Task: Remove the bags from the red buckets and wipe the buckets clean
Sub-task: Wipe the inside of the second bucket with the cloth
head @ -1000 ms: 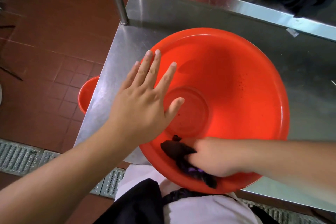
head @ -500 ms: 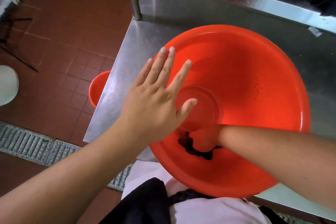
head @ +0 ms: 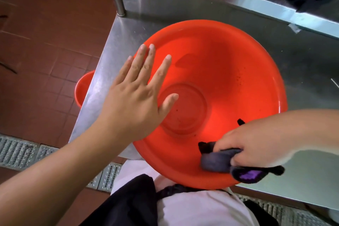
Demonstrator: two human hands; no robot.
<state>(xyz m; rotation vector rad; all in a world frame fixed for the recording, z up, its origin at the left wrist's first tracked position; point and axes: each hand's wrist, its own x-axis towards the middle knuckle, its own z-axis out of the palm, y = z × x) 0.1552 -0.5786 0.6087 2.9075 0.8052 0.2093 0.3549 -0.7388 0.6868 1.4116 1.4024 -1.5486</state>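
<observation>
Right-hand fingers [head: 236,157] pinch dark cloth [head: 216,160] – red bucket [head: 229,64] unlabelled.

left hand [head: 134,97] flat, fingers spread, right hand [head: 251,145] clenched

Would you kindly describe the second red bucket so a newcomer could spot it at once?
Start at the steel table carrying the big red bucket. Look past the table's left edge, down to the tiled floor. The second bucket sits there, half hidden under the table, only a curved red rim showing.

Two red buckets [head: 229,71] [head: 82,88], one dark cloth [head: 218,159], two hands [head: 135,102] [head: 256,145].
</observation>
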